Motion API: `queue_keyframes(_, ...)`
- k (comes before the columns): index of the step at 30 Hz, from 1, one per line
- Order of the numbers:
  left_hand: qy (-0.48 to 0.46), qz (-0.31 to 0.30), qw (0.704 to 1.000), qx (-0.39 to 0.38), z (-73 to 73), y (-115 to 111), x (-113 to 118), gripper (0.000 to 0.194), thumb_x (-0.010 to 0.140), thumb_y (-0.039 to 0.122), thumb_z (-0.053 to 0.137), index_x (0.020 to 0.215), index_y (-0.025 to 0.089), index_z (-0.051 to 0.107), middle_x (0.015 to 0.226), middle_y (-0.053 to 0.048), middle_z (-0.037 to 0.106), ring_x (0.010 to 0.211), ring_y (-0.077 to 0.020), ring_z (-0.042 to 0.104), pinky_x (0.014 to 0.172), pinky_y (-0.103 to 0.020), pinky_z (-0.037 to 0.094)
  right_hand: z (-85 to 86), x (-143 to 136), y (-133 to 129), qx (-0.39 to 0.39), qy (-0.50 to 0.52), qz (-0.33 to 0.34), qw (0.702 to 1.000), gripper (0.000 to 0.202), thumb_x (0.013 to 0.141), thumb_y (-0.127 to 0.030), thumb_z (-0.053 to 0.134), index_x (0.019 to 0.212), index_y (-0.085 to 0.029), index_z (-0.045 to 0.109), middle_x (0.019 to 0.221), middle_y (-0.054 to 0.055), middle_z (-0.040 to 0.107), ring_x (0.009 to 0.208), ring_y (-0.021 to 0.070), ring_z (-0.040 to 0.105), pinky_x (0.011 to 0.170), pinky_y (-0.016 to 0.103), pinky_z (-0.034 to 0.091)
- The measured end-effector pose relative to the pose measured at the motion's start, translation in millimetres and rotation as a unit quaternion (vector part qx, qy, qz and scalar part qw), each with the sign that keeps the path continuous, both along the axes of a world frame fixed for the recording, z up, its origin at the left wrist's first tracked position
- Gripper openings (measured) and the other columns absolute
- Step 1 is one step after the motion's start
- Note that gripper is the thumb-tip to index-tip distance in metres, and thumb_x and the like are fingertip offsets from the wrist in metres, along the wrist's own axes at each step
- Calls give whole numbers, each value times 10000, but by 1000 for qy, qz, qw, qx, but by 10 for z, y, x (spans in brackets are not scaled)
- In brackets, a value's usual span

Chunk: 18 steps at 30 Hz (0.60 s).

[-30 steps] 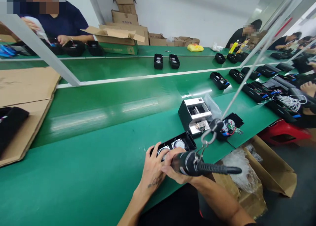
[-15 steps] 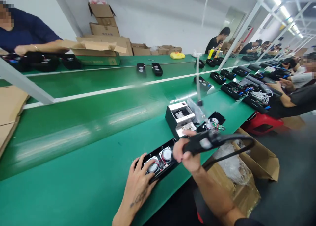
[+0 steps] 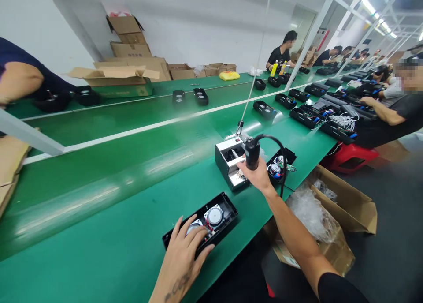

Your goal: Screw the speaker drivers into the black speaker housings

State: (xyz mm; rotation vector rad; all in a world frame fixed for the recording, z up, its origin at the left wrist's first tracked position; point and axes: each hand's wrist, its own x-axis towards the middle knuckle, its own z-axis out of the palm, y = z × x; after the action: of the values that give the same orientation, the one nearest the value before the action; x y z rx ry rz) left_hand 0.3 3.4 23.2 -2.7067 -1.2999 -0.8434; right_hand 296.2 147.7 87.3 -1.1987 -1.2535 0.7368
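A: Grip status?
B: Right hand [image 3: 258, 176] clamped around black electric screwdriver [image 3: 252, 153], held upright at frame centre-right, cable looping off its top. Left hand [image 3: 185, 252] lies flat, fingers spread, on the near end of black speaker housing [image 3: 202, 224], lower centre, on the green bench [image 3: 99, 232].
A: Surroundings?
B: White-and-black screw feeder box [image 3: 229, 161] just behind the screwdriver, partly hidden by it. Second open housing [image 3: 280, 164] to its right. Cardboard carton [image 3: 343, 206] with plastic wrap, lower right. A co-worker's arm [image 3: 380, 111] at upper right.
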Motion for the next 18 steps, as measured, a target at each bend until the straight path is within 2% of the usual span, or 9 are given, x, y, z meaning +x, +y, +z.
queue_keyframes(2, 11, 10, 1000, -17, -22, 6, 117, 159, 1014, 339, 664, 1126, 229, 691, 1036, -60, 808, 1251, -338, 711, 1247, -637, 424, -8, -9, -148, -32, 11, 26, 999, 402, 777, -410, 900, 1019, -179, 677, 618, -68, 606, 506, 120, 533, 527, 291, 478)
queue_keyframes(4, 25, 22, 999, -20, -51, 0, 202, 167, 1025, 340, 639, 1134, 223, 688, 981, -54, 809, 1160, -319, 742, 1258, -631, 411, 7, -45, -338, -27, 49, 40, 998, 421, 820, -385, 881, 1122, -188, 664, 592, -94, 580, 477, 111, 513, 525, 286, 474)
queue_keyframes(7, 37, 35, 999, -15, -65, -24, 262, 137, 1045, 283, 596, 1130, 225, 687, 921, -33, 809, 1027, -263, 762, 1292, -607, 371, 49, -168, -651, 34, 134, 67, 988, 405, 913, -347, 818, 1224, -246, 580, 594, -118, 567, 441, 101, 498, 499, 270, 464)
queue_keyframes(11, 22, 29, 999, -23, -16, -53, 268, 118, 1048, 223, 580, 1097, 239, 686, 861, 3, 798, 940, -211, 757, 1316, -558, 347, 43, -437, -975, 95, 211, 152, 961, 323, 992, -324, 730, 1219, -319, 501, 622, -127, 533, 406, 92, 469, 422, 232, 404)
queue_keyframes(14, 22, 19, 999, -36, 27, -53, 256, 114, 1061, 226, 571, 1095, 236, 679, 873, 15, 793, 934, -200, 754, 1317, -524, 344, -47, -624, -1080, 89, 207, 208, 952, 315, 1005, -314, 710, 1237, -330, 498, 627, -127, 514, 395, 82, 449, 413, 219, 385)
queue_keyframes(18, 21, 15, 999, -41, 50, -40, 240, 118, 1070, 230, 561, 1100, 234, 674, 887, 21, 791, 932, -198, 749, 1317, -512, 337, -182, -732, -1093, 53, 194, 190, 961, 333, 973, -420, 743, 1200, -299, 532, 646, -105, 516, 418, 89, 442, 438, 252, 425)
